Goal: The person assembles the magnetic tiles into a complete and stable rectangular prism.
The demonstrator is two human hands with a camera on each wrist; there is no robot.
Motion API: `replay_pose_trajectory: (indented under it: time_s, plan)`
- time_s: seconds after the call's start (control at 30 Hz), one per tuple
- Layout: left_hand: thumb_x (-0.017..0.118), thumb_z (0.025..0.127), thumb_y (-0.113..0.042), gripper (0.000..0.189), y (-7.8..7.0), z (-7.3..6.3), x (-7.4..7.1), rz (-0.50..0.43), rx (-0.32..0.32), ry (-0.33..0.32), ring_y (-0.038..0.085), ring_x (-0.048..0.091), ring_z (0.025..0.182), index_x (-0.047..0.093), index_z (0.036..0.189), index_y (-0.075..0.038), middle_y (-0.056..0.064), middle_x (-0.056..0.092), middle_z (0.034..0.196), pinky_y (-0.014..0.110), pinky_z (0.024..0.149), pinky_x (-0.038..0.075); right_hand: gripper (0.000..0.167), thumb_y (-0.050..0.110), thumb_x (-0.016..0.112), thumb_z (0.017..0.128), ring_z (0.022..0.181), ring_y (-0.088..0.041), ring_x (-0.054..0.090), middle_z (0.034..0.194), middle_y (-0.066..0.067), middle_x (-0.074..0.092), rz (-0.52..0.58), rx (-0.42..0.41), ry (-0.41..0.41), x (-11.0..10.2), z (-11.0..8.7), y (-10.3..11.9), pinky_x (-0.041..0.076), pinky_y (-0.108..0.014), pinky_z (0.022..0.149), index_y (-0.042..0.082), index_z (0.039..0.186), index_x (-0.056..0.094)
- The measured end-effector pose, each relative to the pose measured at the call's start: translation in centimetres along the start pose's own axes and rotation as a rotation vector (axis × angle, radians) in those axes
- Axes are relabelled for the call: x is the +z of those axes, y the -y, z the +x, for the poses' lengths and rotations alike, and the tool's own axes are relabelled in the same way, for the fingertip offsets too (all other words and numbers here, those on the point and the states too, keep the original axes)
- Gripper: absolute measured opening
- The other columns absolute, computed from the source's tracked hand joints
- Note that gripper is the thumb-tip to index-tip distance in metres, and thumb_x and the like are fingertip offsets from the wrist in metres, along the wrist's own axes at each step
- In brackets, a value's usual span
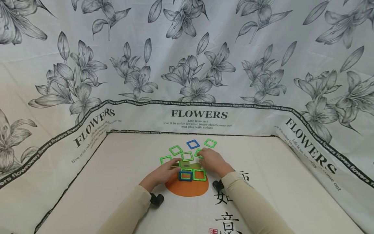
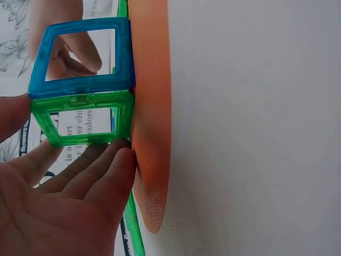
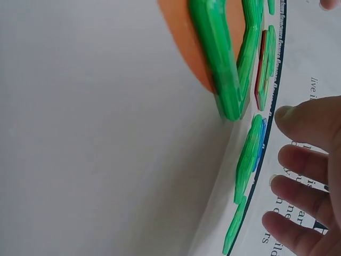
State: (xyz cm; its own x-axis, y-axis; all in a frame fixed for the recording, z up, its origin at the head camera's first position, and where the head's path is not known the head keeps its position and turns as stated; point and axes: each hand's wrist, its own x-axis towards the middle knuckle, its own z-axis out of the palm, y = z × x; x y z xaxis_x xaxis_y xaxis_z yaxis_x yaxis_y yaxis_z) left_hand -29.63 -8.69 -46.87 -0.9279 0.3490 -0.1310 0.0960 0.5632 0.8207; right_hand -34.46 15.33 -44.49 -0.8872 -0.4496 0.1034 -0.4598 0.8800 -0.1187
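1. Hand L (image 1: 160,174): fingers relaxed against blue/green build (image 2: 123,58) on orange print (image 1: 187,190).
2. Hand R (image 1: 214,160): spread, grasping nothing, nr green tile (image 1: 196,154).
3. Step: prob. fetching that tile; next move likely needs rim pinch.
4. Farther out: blue tile (image 1: 193,148).

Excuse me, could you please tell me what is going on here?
A person is handling green and blue square frames on a printed tabletop cloth. The left hand touches a joined pair, a blue frame and a green frame, standing upright on an orange print. The right hand is by the loose frames beyond; whether it touches one is unclear.
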Motion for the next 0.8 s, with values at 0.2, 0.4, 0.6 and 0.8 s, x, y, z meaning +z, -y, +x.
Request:
replay_pose_trajectory:
  time_s: [0.2,0.4,0.6,0.8]
  plan:
    - [0.050,0.100,-0.036,0.050,0.1,0.1,0.0,0.004,0.012,0.001,0.034,0.045,0.135,0.039,0.147,-0.023,0.011,0.050,0.144,0.057,0.111,0.033,0.027,0.019,0.063,0.092,0.112,-0.022,0.061,0.116,-0.002,0.066,-0.025,0.018,0.012,0.3,0.6,-0.3,0.049,-0.038,0.099,0.014,0.118,0.068]
    - [0.050,0.100,-0.035,0.050,0.1,0.0,-0.1,-0.003,0.013,0.006,0.034,0.045,0.134,0.040,0.147,-0.022,0.011,0.050,0.143,0.057,0.111,0.034,0.029,0.021,0.063,0.092,0.109,-0.025,0.061,0.116,-0.004,0.066,-0.051,0.031,0.021,0.4,0.9,-0.4,0.050,-0.041,0.096,0.013,0.119,0.067]
    - [0.050,0.100,-0.037,0.050,0.0,0.0,-0.1,0.004,0.009,0.002,0.033,0.045,0.134,0.040,0.147,-0.024,0.010,0.050,0.143,0.057,0.111,0.034,0.025,0.021,0.061,0.093,0.105,-0.023,0.061,0.111,-0.003,0.067,-0.072,0.043,0.037,0.6,1.0,-0.5,0.051,-0.040,0.094,0.013,0.116,0.069]
    - [0.050,0.100,-0.037,0.049,0.1,0.0,0.0,0.011,0.007,0.000,0.033,0.045,0.134,0.040,0.147,-0.024,0.010,0.051,0.143,0.057,0.111,0.035,0.020,0.022,0.060,0.094,0.095,-0.021,0.061,0.100,-0.001,0.066,-0.075,0.061,0.068,0.6,1.1,-0.6,0.052,-0.039,0.088,0.013,0.108,0.072]
